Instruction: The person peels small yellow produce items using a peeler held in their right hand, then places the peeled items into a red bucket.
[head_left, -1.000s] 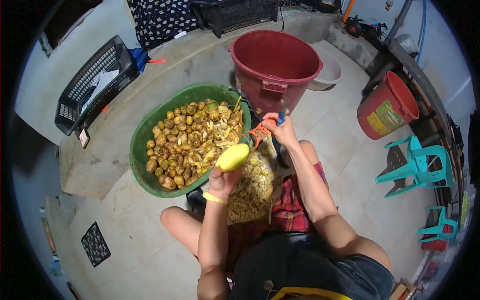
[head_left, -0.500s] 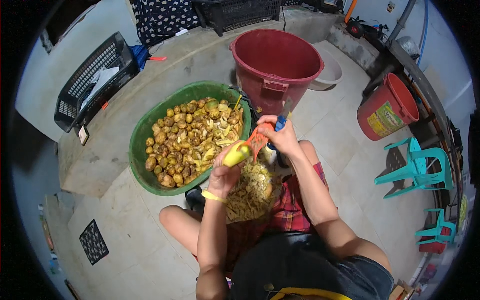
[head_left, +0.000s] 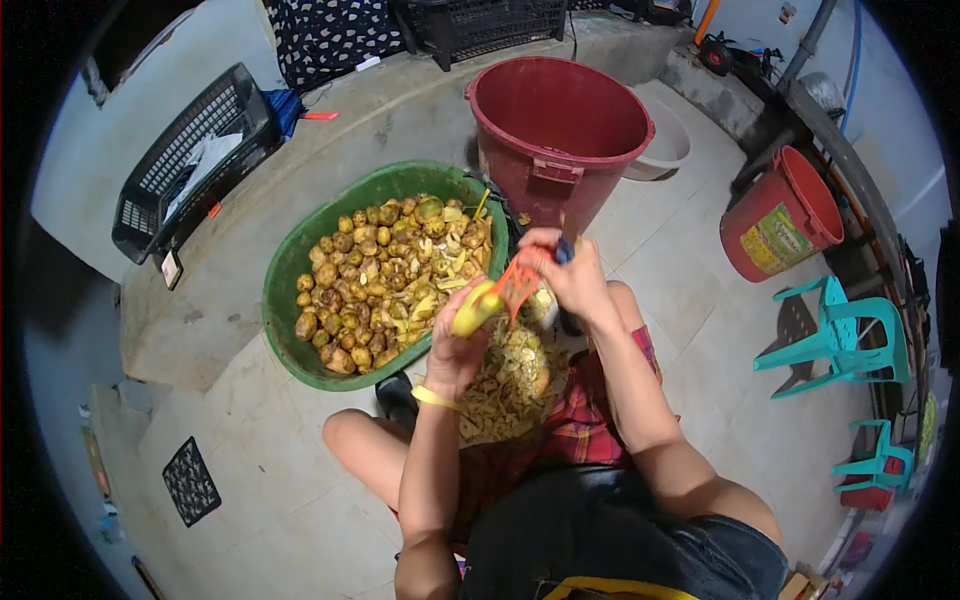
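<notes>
My left hand (head_left: 455, 357) is closed round a yellow-green fruit (head_left: 475, 309) whose skin looks partly pared off. Gripped in my right hand (head_left: 579, 281) is an orange-red peeler (head_left: 517, 285), its head against or very close to the fruit. A blue-handled blade (head_left: 566, 250) also sticks up at the right hand's knuckles; how it is held is hidden. Below both hands, peelings (head_left: 500, 405) lie heaped between my legs. To the left, a green basin (head_left: 277, 295) holds many brown and yellowish fruits (head_left: 365, 270) mixed with strips of peel.
A large dark-red tub (head_left: 505, 150) stands just beyond my right hand, with a pale basin (head_left: 668, 145) behind it. Farther right are a red bucket (head_left: 770, 225) and teal chairs (head_left: 840, 335). A black crate (head_left: 190, 160) rests on the concrete ledge (head_left: 215, 270) at left.
The fruit has tilted slightly in my left hand, and the peeler has shifted a little against it. The blade by my right hand has turned. The whole view has moved slightly.
</notes>
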